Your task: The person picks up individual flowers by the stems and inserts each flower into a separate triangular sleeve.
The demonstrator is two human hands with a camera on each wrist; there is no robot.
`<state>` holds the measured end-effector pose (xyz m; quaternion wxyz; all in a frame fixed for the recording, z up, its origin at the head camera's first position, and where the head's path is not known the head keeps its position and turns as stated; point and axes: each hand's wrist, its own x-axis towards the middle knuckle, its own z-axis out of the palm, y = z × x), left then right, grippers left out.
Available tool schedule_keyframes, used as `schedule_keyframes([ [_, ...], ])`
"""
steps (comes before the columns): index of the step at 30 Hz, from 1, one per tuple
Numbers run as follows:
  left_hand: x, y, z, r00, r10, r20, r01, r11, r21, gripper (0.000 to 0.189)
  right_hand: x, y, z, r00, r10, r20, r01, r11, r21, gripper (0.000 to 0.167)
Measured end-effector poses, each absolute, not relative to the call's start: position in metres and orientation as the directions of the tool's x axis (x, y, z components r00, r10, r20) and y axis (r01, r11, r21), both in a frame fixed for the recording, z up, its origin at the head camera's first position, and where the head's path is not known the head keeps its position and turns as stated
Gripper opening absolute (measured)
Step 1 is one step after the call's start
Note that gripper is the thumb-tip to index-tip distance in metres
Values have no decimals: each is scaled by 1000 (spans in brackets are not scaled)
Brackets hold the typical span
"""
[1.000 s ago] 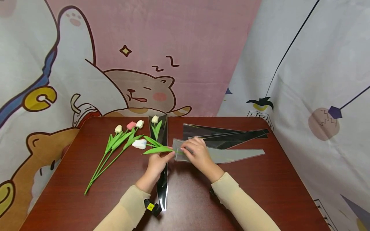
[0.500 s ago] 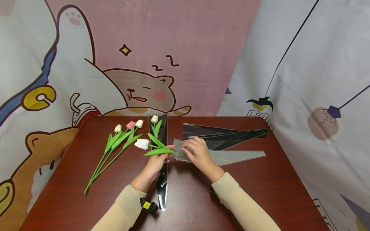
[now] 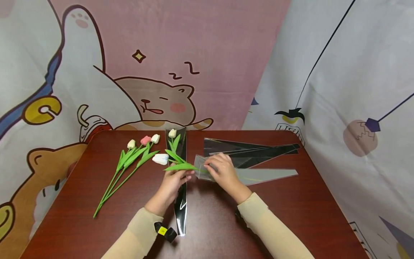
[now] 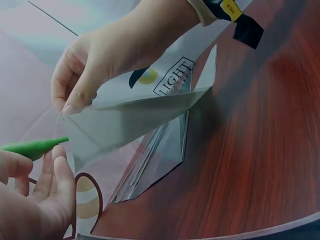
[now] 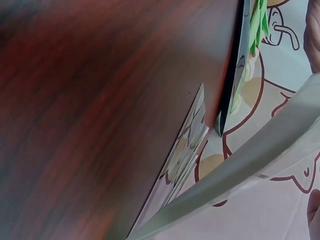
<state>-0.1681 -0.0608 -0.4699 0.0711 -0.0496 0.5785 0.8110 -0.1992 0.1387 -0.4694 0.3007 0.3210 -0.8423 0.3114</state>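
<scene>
My left hand [image 3: 173, 181] holds an artificial white tulip with a bluish tint [image 3: 160, 159] just below its green leaves [image 3: 181, 167]. The stem's lower part reaches into the mouth of a translucent flower sleeve [image 3: 268, 175]. My right hand [image 3: 223, 171] pinches that sleeve at its mouth edge, thumb against fingers. In the left wrist view, the sleeve [image 4: 125, 122] hangs from the right hand [image 4: 110, 60], and the left hand [image 4: 40, 200] has the green leaf [image 4: 35, 148] at its fingertips. The right wrist view shows the sleeve [image 5: 250, 160] as a long curved band.
A dark sleeve [image 3: 182, 212] with a white tulip [image 3: 172, 133] in it lies lengthwise at mid-table. Further left lie loose tulips, two white and one pink [image 3: 146, 140]. Several dark clear sleeves [image 3: 252, 153] overlap at the back right. A printed cloth [image 3: 200, 64] hangs behind the table.
The held tulip has shifted slightly right and up, towards the sleeve. My left hand's fingers have changed position beneath the leaves. The right hand keeps its pinch, nearly still.
</scene>
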Motion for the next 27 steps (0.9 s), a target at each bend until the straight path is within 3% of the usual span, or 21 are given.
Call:
schedule_keyframes([
  [5, -170, -65, -471, -988, 36, -150, -152, -380, 912, 12, -198, 140, -468, -626, -350, 696, -725, 591, -354, 9],
  [11, -171, -71, -468, -990, -53, -128, -92, -436, 895, 22, -198, 141, -468, -638, -346, 688, -718, 591, -368, 9],
  [19, -171, -82, -467, -996, -32, -88, -63, -473, 879, 13, -199, 141, -469, -631, -342, 696, -719, 594, -361, 8],
  [27, -174, -85, -469, -991, -108, -75, -14, -481, 877, 12, -200, 141, -469, -627, -350, 696, -725, 589, -357, 9],
])
